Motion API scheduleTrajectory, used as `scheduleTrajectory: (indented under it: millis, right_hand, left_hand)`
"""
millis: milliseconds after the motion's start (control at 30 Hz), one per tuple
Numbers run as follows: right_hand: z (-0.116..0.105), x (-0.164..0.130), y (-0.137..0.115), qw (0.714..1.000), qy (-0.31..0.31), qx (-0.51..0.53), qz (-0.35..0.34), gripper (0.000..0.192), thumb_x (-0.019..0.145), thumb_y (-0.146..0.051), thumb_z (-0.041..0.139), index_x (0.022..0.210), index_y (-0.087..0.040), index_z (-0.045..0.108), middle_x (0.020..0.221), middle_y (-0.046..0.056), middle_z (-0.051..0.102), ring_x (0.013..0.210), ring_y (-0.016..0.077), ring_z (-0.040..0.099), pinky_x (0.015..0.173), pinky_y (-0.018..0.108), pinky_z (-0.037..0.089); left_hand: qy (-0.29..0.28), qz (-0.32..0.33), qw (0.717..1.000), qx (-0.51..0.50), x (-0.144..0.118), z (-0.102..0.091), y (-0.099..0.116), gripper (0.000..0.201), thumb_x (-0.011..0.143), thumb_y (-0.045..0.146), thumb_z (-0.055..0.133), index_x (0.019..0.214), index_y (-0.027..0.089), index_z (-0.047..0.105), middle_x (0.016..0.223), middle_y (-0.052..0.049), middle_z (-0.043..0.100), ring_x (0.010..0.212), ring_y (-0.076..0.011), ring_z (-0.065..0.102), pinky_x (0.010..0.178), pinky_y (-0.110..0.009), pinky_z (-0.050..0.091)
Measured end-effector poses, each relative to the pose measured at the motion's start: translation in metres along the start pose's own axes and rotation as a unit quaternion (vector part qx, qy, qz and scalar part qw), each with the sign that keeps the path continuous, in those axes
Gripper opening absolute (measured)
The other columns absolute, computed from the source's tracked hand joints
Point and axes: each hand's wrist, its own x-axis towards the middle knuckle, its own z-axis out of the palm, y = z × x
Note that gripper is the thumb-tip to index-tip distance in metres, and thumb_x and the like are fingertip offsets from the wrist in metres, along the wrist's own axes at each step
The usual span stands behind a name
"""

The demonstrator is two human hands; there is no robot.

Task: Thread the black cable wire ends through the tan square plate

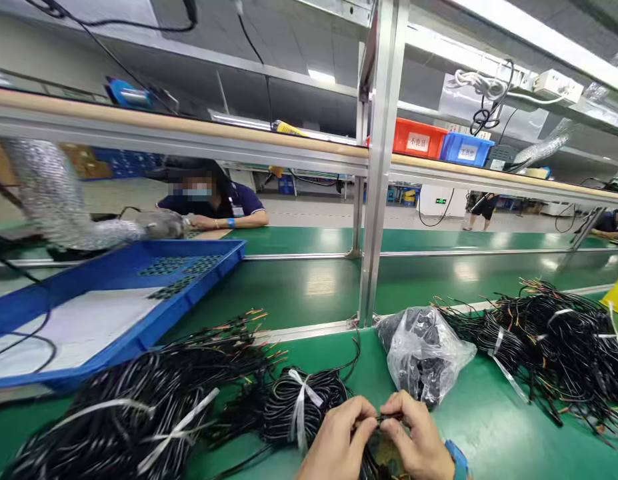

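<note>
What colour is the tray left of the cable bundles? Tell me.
Blue tray, clearest in the head view.

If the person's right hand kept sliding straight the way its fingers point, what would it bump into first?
The right hand points leftward, so it would meet the left hand almost at once; their fingertips already pinch the same thin black wire. Beyond lies a tied bundle of black cables, though depth is hard to judge.

Red bin (419, 137), upper shelf: white label reading 不良品. Blue bin (466, 149) beside it: white label, characters too small to read. No other legible text.
</note>
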Motion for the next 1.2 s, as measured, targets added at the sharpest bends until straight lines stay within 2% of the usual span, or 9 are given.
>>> scheduleTrajectory:
  millis: [133,267,467,633,900,1067,1200]
  right_hand:
    - [0.003,0.0,-0.002,0.999,-0.022,0.018,-0.018,0.008,0.1,-0.028,0.052,0.097,-0.023,0.058,0.085,0.001,0.062,0.077,0.0158,0.059,0.07,0.024,0.045]
    - [0.006,0.002,-0.01,0.998,-0.04,0.037,-0.023,0.01,0.1,-0.026,0.05,0.092,-0.023,0.056,0.079,0.0,0.06,0.072,0.0147,0.058,0.067,0.024,0.044]
    - [0.003,0.007,-0.018,0.998,-0.029,0.039,-0.036,0.008,0.099,-0.021,0.052,0.095,-0.023,0.059,0.082,0.001,0.065,0.074,0.0147,0.062,0.069,0.023,0.048]
    - [-0.007,0.01,-0.019,0.999,-0.006,0.028,-0.043,0.006,0.097,-0.02,0.057,0.1,-0.022,0.062,0.086,0.003,0.067,0.078,0.016,0.065,0.071,0.024,0.054]
    - [-0.012,0.008,-0.018,0.998,-0.038,0.008,-0.055,0.007,0.096,-0.017,0.059,0.1,-0.023,0.061,0.086,0.003,0.069,0.077,0.0158,0.068,0.07,0.023,0.055]
    - [-0.007,0.007,-0.019,0.997,-0.055,0.006,-0.062,0.009,0.097,-0.015,0.056,0.097,-0.024,0.06,0.081,0.001,0.068,0.072,0.0156,0.067,0.065,0.023,0.054]
    - [-0.011,0.008,-0.019,0.996,-0.066,0.003,-0.054,0.008,0.098,-0.018,0.057,0.101,-0.024,0.061,0.088,0.003,0.071,0.077,0.016,0.07,0.07,0.024,0.056]
  left_hand:
    - [0.031,0.011,0.999,0.013,-0.001,0.011,-0.003,0.021,0.093,0.017,0.044,0.074,0.02,0.053,0.072,-0.002,0.063,0.068,-0.0165,0.059,0.063,-0.025,0.037]
    - [0.038,0.022,0.999,0.013,-0.002,0.016,-0.004,0.022,0.091,0.014,0.042,0.071,0.02,0.05,0.068,-0.001,0.062,0.064,-0.0158,0.058,0.062,-0.026,0.036]
    - [0.047,-0.002,0.999,-0.024,-0.001,0.013,0.004,0.022,0.091,0.016,0.044,0.072,0.019,0.053,0.065,0.0,0.061,0.062,-0.0151,0.057,0.061,-0.025,0.037]
    - [0.033,0.026,0.998,-0.051,0.0,0.004,0.009,0.013,0.092,0.018,0.049,0.087,0.018,0.062,0.085,-0.004,0.069,0.079,-0.0169,0.063,0.072,-0.026,0.044]
    - [0.048,0.021,0.998,-0.042,-0.002,0.01,0.004,0.016,0.087,0.009,0.053,0.074,0.017,0.06,0.07,-0.001,0.065,0.064,-0.0132,0.057,0.063,-0.024,0.038]
    - [0.047,0.03,0.998,-0.037,-0.003,0.014,0.003,0.02,0.086,0.008,0.051,0.071,0.018,0.058,0.068,0.0,0.063,0.062,-0.0133,0.055,0.061,-0.025,0.037]
    - [0.035,0.02,0.998,-0.046,-0.003,0.011,0.006,0.02,0.089,0.01,0.051,0.072,0.018,0.059,0.07,-0.001,0.064,0.065,-0.0137,0.057,0.063,-0.025,0.039]
